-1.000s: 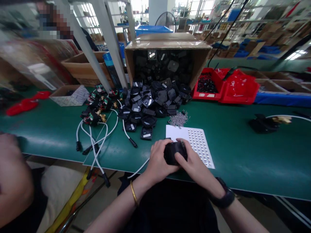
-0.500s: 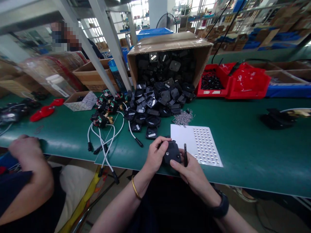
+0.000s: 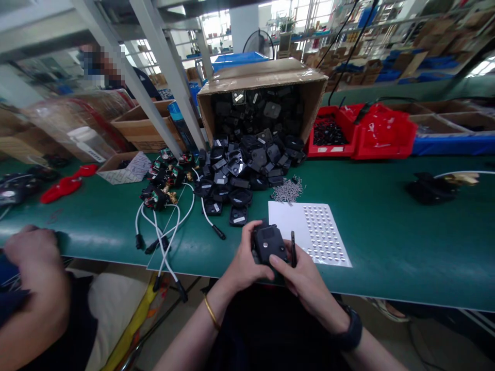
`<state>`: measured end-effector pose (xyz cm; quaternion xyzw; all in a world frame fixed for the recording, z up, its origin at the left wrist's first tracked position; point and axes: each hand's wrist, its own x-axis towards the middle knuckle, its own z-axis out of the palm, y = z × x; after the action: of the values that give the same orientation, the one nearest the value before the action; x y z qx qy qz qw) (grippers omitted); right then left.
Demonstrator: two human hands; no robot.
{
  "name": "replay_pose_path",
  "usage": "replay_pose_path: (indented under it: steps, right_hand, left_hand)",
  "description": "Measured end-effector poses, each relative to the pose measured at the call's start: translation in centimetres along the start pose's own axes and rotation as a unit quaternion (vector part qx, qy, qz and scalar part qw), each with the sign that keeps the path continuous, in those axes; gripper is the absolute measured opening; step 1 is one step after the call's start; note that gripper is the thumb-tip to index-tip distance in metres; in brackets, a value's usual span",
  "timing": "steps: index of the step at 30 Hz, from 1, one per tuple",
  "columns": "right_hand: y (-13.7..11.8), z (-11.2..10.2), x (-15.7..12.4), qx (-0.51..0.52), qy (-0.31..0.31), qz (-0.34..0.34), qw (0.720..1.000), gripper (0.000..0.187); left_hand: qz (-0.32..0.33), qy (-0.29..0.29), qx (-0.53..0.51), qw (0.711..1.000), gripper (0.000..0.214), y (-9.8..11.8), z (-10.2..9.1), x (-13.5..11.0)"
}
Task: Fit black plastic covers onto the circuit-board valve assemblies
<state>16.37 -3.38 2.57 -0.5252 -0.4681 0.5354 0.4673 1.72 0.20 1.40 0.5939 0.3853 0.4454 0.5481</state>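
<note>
Hidden first: the underside of the black housing (image 3: 269, 243) is covered by palms, and its near edge is lost behind the right hand's fingers. The thin dark tool (image 3: 293, 249) shows only as a short upright sliver; its tip and handle cannot be made out. Far bench items at right edge (a dark lump (image 3: 429, 189) with a white cable) are too blurred to name. A co-worker's hand (image 3: 29, 247) rests at the bench's left edge, the arm cut off by the frame.

Housing: small, matte black, roughly square with rounded corners, flat face up, a few tiny dots on it. It sits above the near edge of the green table (image 3: 386, 232), just before the white sheet (image 3: 309, 232) of small parts in rows.

Left hand (image 3: 243, 263): curled around the housing's left side, thumb on top. Right hand (image 3: 305, 275): closed on the housing's lower right, with the thin tool pinched upright between its fingers.

Behind: a tipped cardboard box (image 3: 263, 77) spilling a pile of black housings (image 3: 240, 170), loose metal pins (image 3: 286, 190), wired assemblies (image 3: 162, 180), red bins (image 3: 359, 134).
</note>
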Motion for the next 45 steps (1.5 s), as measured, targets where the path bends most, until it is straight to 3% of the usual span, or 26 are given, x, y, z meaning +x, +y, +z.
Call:
replay_pose_path:
  steps: [2, 4, 6, 7, 10, 13, 15, 18, 22, 24, 26, 28, 31, 34, 36, 40, 42, 45]
  right_hand:
    - [-0.2, -1.0, 0.5, -0.082, -0.001, -0.03, 0.996, 0.043]
    - [-1.0, -2.2, 1.1, -0.204, 0.006, -0.091, 0.975, 0.068]
    - [-2.3, -3.3, 1.8, -0.333, -0.04, -0.162, 0.928, 0.09]
    - [-3.1, -3.7, 2.1, -0.386, -0.082, -0.192, 0.898, 0.093]
    - [-4.8, -4.2, 3.0, -0.476, -0.176, -0.246, 0.826, 0.076]
    - [-5.3, -4.2, 3.3, -0.497, -0.2, -0.288, 0.794, 0.061]
    - [-5.4, -4.3, 2.9, -0.502, -0.192, -0.302, 0.788, 0.055]
    - [-6.0, -4.9, 2.2, -0.465, -0.141, -0.325, 0.811, 0.047]
    - [-6.6, -6.8, 3.6, -0.441, -0.005, -0.316, 0.84, 0.051]
    - [-5.5, -7.4, 5.5, -0.488, 0.038, -0.264, 0.831, 0.051]
    - [-3.5, -7.5, 7.3, -0.522, 0.036, -0.216, 0.825, 0.052]
    - [-1.8, -7.4, 8.6, -0.511, 0.044, -0.214, 0.831, 0.054]
    - [-1.4, -7.3, 8.3, -0.369, 0.112, -0.264, 0.884, 0.04]
    - [-2.9, -7.1, 5.7, -0.137, 0.191, -0.258, 0.937, 0.047]
    - [-3.8, -6.5, 3.4, -0.002, 0.193, -0.2, 0.961, 0.048]
    - [-3.8, -3.8, -0.3, 0.159, 0.098, -0.079, 0.979, 0.042]
    - [-3.3, -2.5, -1.1, 0.175, 0.083, -0.077, 0.978, 0.035]
    - [-2.8, -1.2, -1.6, 0.113, 0.123, -0.116, 0.979, 0.017]
  left_hand:
    - [-0.013, 0.01, 0.038, 0.999, 0.101, -0.3, 0.1, -0.1]
    - [-0.011, 0.027, 0.07, 0.997, 0.087, -0.7, 0.5, 0.0]
    - [0.003, 0.028, 0.094, 0.995, 0.077, -1.0, 0.8, 0.2]
    - [0.01, 0.03, 0.104, 0.994, 0.075, -1.1, 0.9, 0.3]
    - [0.024, 0.042, 0.122, 0.991, 0.073, -1.2, 1.0, 0.4]
    - [0.022, 0.035, 0.12, 0.992, 0.07, -1.2, 1.0, 0.3]
    - [0.023, 0.022, 0.115, 0.993, 0.071, -1.2, 1.0, 0.3]
    - [0.03, 0.017, 0.116, 0.993, 0.069, -1.1, 1.0, 0.4]
    - [0.009, 0.019, 0.126, 0.992, 0.068, -0.4, 0.9, 0.4]
    - [0.0, 0.018, 0.133, 0.991, 0.069, 0.1, 0.9, 0.4]
    - [-0.001, 0.026, 0.132, 0.991, 0.068, 0.3, 0.9, 0.2]
    - [0.002, 0.032, 0.126, 0.991, 0.068, 0.4, 0.9, 0.1]
    - [0.007, 0.035, 0.117, 0.992, 0.069, 0.3, 1.0, -0.1]
    - [0.009, 0.045, 0.124, 0.991, 0.068, 0.0, 1.0, -0.1]
    - [0.015, 0.056, 0.132, 0.99, 0.068, -0.2, 1.0, 0.0]
    - [0.028, 0.063, 0.124, 0.99, 0.07, -1.0, 1.1, 0.0]
    - [0.034, 0.062, 0.124, 0.99, 0.07, -1.3, 1.1, -0.1]
    - [0.038, 0.069, 0.136, 0.988, 0.071, -1.4, 1.1, -0.2]
